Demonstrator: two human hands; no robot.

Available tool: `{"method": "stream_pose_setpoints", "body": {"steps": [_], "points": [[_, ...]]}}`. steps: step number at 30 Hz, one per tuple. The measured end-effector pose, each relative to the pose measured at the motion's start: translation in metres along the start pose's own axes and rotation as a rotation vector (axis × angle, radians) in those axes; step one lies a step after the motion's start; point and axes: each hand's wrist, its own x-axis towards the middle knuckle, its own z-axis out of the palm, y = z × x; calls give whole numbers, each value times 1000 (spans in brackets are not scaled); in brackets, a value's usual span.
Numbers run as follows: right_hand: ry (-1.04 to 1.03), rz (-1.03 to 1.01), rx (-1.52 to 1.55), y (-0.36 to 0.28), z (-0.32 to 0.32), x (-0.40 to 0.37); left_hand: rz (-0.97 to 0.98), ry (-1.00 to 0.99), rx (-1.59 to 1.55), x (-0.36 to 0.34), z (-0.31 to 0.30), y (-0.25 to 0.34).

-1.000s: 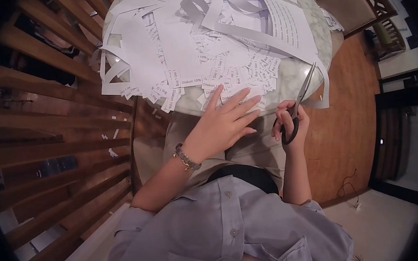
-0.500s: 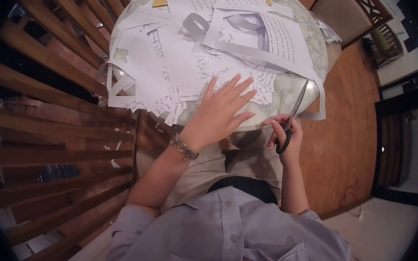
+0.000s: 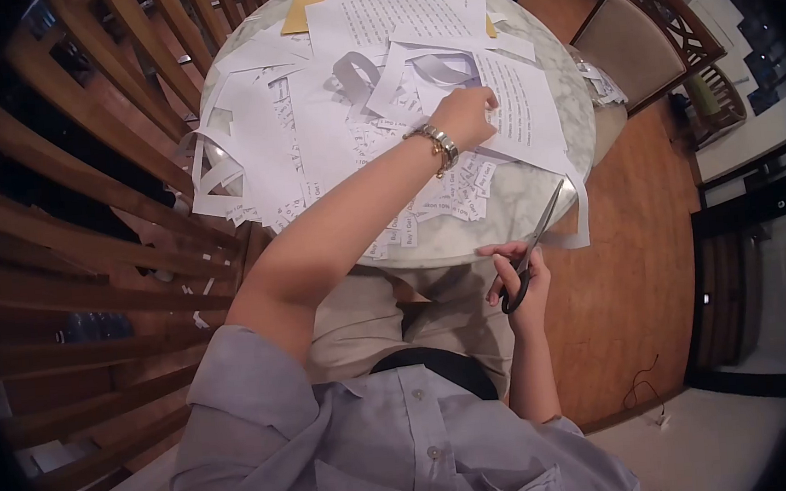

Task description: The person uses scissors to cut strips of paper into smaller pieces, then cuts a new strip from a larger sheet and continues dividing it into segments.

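Note:
My left hand, wearing a metal watch and a bracelet, reaches across the table with its fingers curled at the inner edge of a printed sheet of paper. The fingertips seem to pinch the sheet, though they are partly hidden. In my right hand, at the near table edge, is a pair of scissors with black handles, blades pointing up and away. Small cut slips printed "Buy 1 Get 1" and "Diskon 10%" lie scattered below my left wrist.
The round marble table carries more printed sheets, curled paper strips and a yellow envelope. One strip hangs over the right edge. Wooden slats stand on the left, and a chair at the far right.
My left hand has moved from spread above the slips, up and right to the printed sheet, its fingers now curled. The right hand still holds the scissors. The view has shifted slightly.

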Motion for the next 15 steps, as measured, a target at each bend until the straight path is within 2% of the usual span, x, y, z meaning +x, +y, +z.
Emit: {"method": "stream_pose_setpoints", "body": {"steps": [1, 2, 4, 5, 8, 10, 13, 15], "points": [[0, -4, -1, 0, -1, 0, 34, -56, -3, 5, 2, -2], [-3, 5, 2, 0, -1, 0, 37, -54, -3, 10, 3, -4], [-8, 11, 4, 0, -3, 0, 212, -18, -64, 14, -2, -1], [-7, 17, 0, 0, -4, 0, 213, -16, -62, 16, -4, 1], [-6, 24, -1, 0, -4, 1, 172, 97, -45, 12, -34, 32], [-5, 27, 0, 0, -4, 1, 358, 302, -126, 14, -52, 43], [-2, 25, 4, 1, -2, 1, 357, 350, -189, 7, -91, 68], [6, 23, 16, 2, -1, 1, 434, 325, -139, -2, -121, 86]]}}
